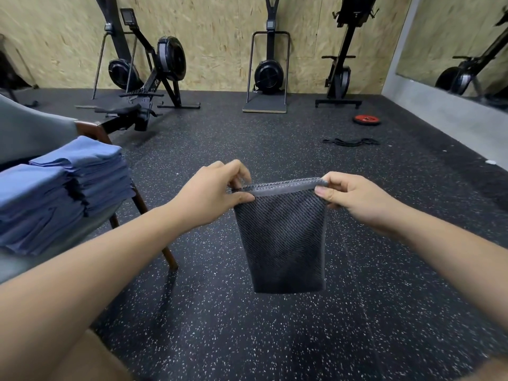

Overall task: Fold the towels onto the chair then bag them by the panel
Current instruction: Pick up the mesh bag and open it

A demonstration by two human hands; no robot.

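A dark grey ribbed towel (283, 240) hangs folded in the air in front of me, over the speckled floor. My left hand (211, 193) pinches its top left corner between thumb and fingers. My right hand (354, 199) pinches the top right corner. To the left stands a grey upholstered chair (33, 130) with wooden legs. On its seat lie two stacks of folded blue towels (68, 188), side by side. No bag is in view.
Rowing machines (145, 78) and a ski trainer (268, 75) stand along the wooden panel wall (220, 37) at the back. A red weight plate (367, 119) and a black cord (351, 141) lie on the floor at the right. A mirror (461, 45) runs along the right wall.
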